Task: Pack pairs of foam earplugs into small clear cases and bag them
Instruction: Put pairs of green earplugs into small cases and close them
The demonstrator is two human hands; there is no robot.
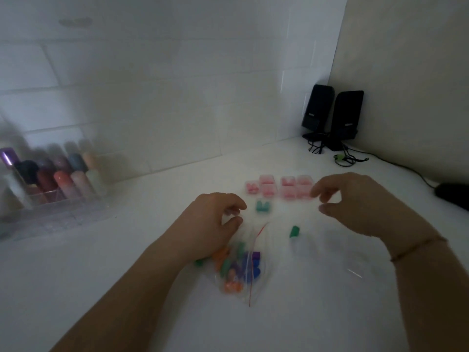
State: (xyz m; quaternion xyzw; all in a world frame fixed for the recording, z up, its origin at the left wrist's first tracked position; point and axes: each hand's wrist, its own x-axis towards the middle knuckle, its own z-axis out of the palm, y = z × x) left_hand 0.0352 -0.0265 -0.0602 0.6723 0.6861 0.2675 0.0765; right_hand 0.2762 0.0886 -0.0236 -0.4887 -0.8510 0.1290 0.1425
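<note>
A clear zip bag [241, 271] of orange, teal and purple foam earplugs lies on the white table, partly under my left hand [215, 219]. That hand's fingers are curled towards the thumb, and blur hides whether anything is between them. A small case with teal earplugs [262, 206] sits just right of it. Several clear cases holding pink earplugs [279, 188] stand in a cluster behind. My right hand [355, 201] hovers beside that cluster, finger and thumb apart with nothing visible between them. One loose teal earplug [294, 231] lies between my hands.
A clear organiser of coloured bottles [50, 184] stands at the left against the tiled wall. Two black speakers [332, 118] with cables sit in the back right corner. A dark object [451, 196] lies at the right edge. A faint clear bag [352, 271] lies under my right wrist.
</note>
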